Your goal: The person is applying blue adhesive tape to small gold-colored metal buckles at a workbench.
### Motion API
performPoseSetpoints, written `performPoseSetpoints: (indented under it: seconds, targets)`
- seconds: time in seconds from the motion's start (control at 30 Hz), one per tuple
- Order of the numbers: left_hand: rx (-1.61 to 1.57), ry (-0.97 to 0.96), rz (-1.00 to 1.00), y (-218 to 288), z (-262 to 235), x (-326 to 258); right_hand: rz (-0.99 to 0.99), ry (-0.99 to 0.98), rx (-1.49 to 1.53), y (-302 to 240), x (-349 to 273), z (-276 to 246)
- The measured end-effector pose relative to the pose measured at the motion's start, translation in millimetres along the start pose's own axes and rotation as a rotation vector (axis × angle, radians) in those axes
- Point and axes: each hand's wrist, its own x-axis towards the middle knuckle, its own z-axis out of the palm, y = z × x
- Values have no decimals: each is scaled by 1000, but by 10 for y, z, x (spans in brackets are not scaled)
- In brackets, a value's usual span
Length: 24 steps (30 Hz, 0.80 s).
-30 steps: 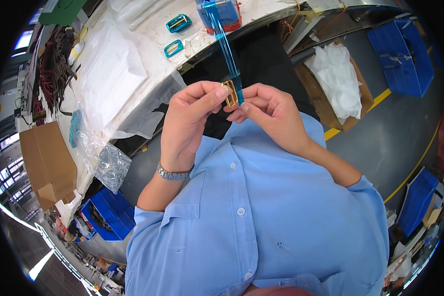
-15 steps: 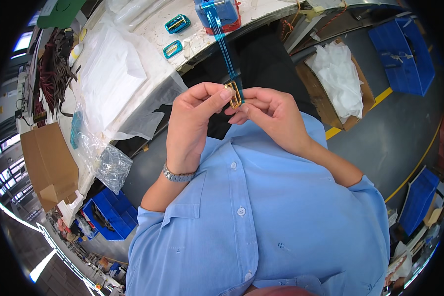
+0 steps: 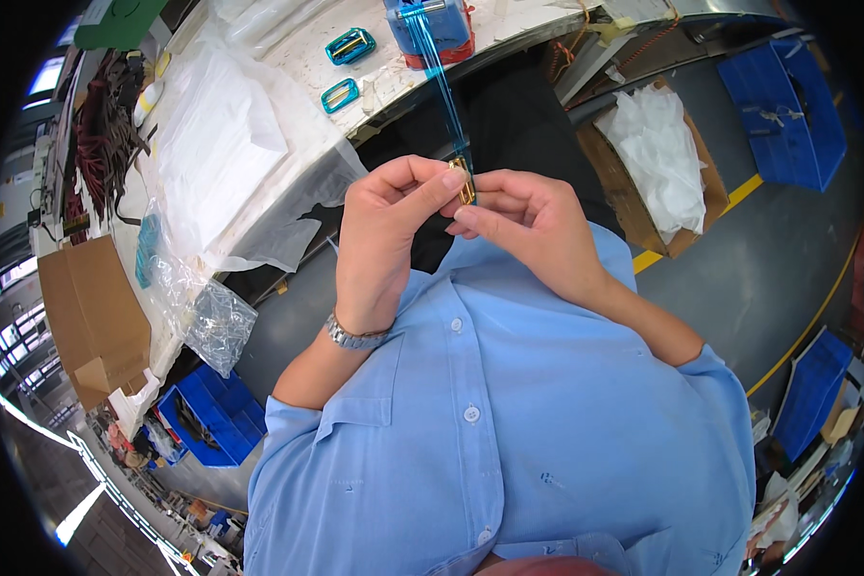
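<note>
A small gold buckle (image 3: 466, 182) is pinched between my two hands, turned nearly edge-on. My left hand (image 3: 389, 226) grips it at the upper left with thumb and fingertips. From the other side, the fingers of my right hand (image 3: 538, 226) close on its lower right end; whether they also press the film there is hidden. A strip of shiny blue film (image 3: 444, 101) runs taut from a blue dispenser (image 3: 432, 27) at the table edge down to the buckle. Two buckles covered in blue film, a thicker one (image 3: 350, 46) and a flatter one (image 3: 340, 95), lie on the table.
The white worktable (image 3: 302, 58) carries white sheeting (image 3: 216, 144) and a clear plastic bag (image 3: 219, 322). Left stands a cardboard box (image 3: 96, 317). To the right, a carton of white wrapping (image 3: 658, 158) and a blue bin (image 3: 782, 115) sit on the floor.
The buckle has turned from showing its open frame to nearly edge-on. My left hand has shifted slightly right with it. Both hands keep hold.
</note>
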Motion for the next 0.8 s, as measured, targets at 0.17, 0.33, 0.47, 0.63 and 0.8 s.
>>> performPoseSetpoints:
  seconds: [0.17,0.33,0.47,0.63,0.8]
  targets:
    - [-1,18,8,-23,40,28,16,0,10,16,56,-56]
    - [53,-55,48,-108,-47,31,22,29,16,12,36,-62]
    - [172,45,127,-131,-87,44,41,31,26,39,46,-87]
    - [151,-90,75,-191,-76,175,32,-2,65,44,52,-90]
    - [161,-59,93,-266,-67,273,53,-1,68,40,58,-91]
